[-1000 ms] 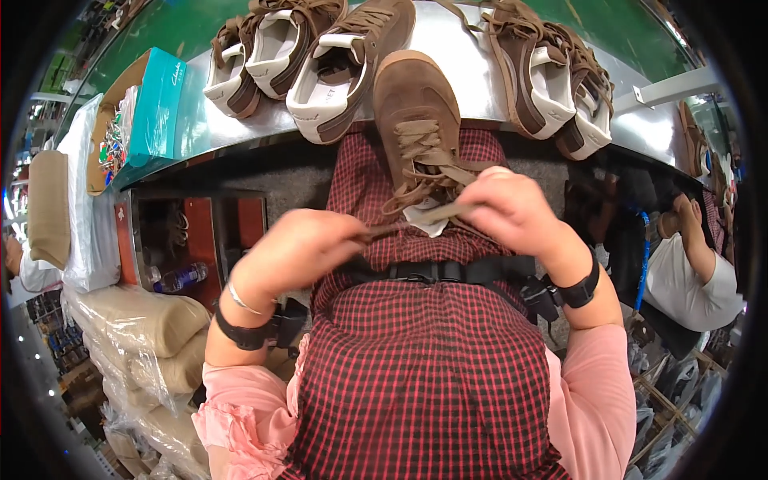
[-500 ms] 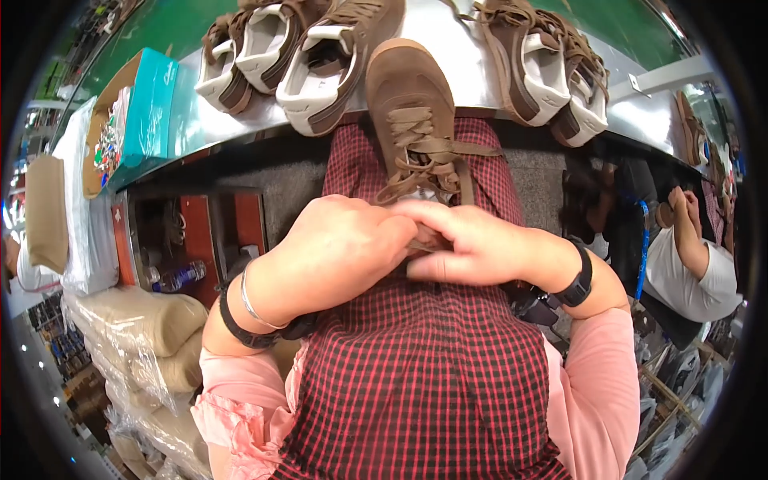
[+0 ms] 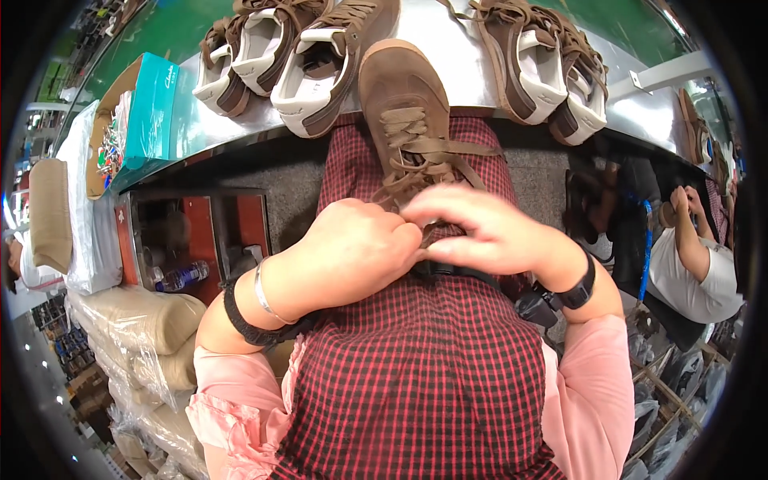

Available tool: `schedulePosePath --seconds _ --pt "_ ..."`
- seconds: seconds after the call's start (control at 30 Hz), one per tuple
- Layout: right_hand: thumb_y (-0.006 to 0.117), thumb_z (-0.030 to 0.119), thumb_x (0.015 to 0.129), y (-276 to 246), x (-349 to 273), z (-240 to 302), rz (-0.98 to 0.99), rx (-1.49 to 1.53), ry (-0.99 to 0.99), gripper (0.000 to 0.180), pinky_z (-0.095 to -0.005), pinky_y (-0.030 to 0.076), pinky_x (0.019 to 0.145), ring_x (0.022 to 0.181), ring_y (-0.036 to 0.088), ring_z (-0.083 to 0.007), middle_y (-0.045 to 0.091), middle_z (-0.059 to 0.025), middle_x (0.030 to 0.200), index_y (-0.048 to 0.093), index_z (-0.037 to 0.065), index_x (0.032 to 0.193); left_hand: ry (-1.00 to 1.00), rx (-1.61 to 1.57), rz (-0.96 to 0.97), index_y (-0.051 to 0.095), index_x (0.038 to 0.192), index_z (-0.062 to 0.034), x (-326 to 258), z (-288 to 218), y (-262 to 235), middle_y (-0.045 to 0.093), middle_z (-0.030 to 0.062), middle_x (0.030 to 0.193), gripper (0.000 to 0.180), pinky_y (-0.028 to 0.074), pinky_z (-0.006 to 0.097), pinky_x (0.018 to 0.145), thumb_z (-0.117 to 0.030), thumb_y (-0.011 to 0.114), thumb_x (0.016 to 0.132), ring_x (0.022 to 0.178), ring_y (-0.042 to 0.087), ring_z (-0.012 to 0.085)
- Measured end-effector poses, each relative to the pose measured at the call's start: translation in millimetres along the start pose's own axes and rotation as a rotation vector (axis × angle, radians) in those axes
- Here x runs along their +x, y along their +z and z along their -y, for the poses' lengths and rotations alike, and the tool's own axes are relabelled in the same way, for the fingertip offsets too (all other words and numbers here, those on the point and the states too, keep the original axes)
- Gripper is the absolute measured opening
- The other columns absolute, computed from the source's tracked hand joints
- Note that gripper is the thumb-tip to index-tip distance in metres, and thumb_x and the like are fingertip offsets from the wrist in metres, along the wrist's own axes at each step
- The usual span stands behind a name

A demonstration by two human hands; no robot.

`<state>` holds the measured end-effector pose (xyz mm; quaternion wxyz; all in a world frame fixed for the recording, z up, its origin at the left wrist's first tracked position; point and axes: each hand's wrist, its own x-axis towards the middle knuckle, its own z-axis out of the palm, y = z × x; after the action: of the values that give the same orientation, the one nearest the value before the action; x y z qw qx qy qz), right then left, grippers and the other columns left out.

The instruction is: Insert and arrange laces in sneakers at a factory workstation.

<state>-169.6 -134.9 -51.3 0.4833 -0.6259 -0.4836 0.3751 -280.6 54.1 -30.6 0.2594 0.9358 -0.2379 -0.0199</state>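
Note:
A brown lace-up sneaker [image 3: 402, 84] points away from me, its toe at the table edge and its heel end over my lap. Its laces [image 3: 424, 148] lie loose across the tongue, one end trailing right. My left hand [image 3: 364, 240] is closed in a curl at the shoe's ankle opening, apparently gripping its edge; the fingertips are hidden. Over the same opening, my right hand [image 3: 488, 236] has its fingers stretched out and the thumb apart, close to the left knuckles. Most of the heel is covered by both hands.
Several brown-and-white sneakers [image 3: 316, 80] stand on the metal table [image 3: 444, 32], left and right. A teal box [image 3: 152, 104] with small items sits at the left. Plastic-wrapped beige rolls [image 3: 144, 320] are piled lower left. At the right is another person's arm [image 3: 688, 248].
My right hand has lifted slightly and its fingers have spread from the shoe's opening. The left hand stays closed there. The shoe has shifted slightly left.

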Motion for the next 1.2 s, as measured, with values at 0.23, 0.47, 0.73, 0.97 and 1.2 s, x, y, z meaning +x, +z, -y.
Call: schedulePosePath --seconds 0.23,0.47,0.73,0.97,1.2 --pt "0.062 0.013 0.09 -9.3 -11.2 -22.7 -0.195 0.465 0.359 0.011 -0.0195 0.045 0.064 0.072 0.054 -0.003 0.063 0.003 0.082 0.066 0.004 0.095 -0.097 -0.066 -0.155 0.06 0.075 -0.0061 -0.8 24.4 6.3 0.057 0.0087 0.068 0.014 0.046 0.038 0.055 -0.015 0.071 0.075 0.063 0.058 0.0278" --pt "0.058 0.009 0.092 -19.5 17.9 -42.7 -0.409 0.516 0.204 0.013 -0.0217 0.048 0.071 0.077 0.058 -0.0069 0.062 -0.001 0.084 0.061 0.002 0.102 0.039 0.254 -0.116 0.06 0.103 -0.0048 20.9 48.0 26.9 0.059 0.0122 0.106 0.032 0.05 0.035 0.058 -0.017 0.068 0.073 0.066 0.06 0.0249" --pt "0.056 0.01 0.093 0.4 42.3 -72.2 -0.406 0.507 0.142 0.012 -0.026 0.05 0.076 0.083 0.061 -0.0105 0.064 -0.0054 0.088 0.057 0.0 0.1 -0.082 0.603 -0.063 0.059 0.094 -0.0057 16.6 49.9 58.1 0.057 0.0069 0.093 0.028 0.046 0.03 0.046 -0.02 0.063 0.071 0.055 0.055 0.0166" --pt "0.057 0.013 0.09 -1.9 43.1 -78.8 -0.422 -0.076 0.041 0.014 -0.0324 0.052 0.07 0.082 0.068 -0.0224 0.068 -0.0103 0.087 0.058 0.006 0.102 -0.177 0.821 -0.127 0.06 0.091 -0.006 25.9 41.4 74.2 0.059 0.0073 0.089 0.024 0.044 0.028 0.043 -0.02 0.062 0.072 0.052 0.054 0.0161" --pt "0.056 0.019 0.09 -1.8 45.2 -70.2 -0.449 -0.309 0.074 0.016 -0.0342 0.053 0.068 0.08 0.068 -0.0254 0.069 -0.0084 0.083 0.06 0.01 0.102 -0.224 0.321 0.025 0.056 0.082 -0.0072 17.7 57.4 65.2 0.06 0.0099 0.087 0.01 0.049 0.036 0.05 -0.01 0.059 0.073 0.061 0.061 0.0263"
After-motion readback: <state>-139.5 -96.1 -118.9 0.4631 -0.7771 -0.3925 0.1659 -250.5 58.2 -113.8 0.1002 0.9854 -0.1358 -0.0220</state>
